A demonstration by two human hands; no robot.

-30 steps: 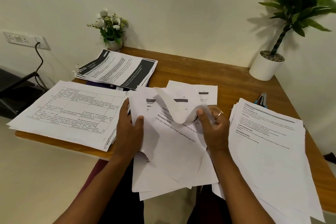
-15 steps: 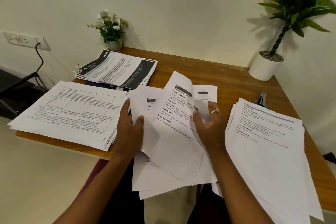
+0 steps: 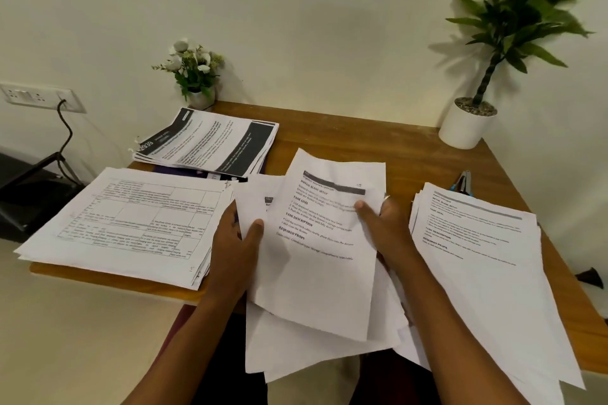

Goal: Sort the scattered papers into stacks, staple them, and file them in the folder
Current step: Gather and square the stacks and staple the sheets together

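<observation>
Wooden desk [image 3: 362,141], gripped papers [image 3: 316,266] lengthwise, headings pointing away

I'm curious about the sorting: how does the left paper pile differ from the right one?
The left pile shows a ruled table on top; the right pile shows headings and short text lines under a grey bar. The left pile lies sideways, fairly squared; the right pile lies lengthwise, its sheets fanned out past the desk's near edge. Both are white printed sheets.
</observation>
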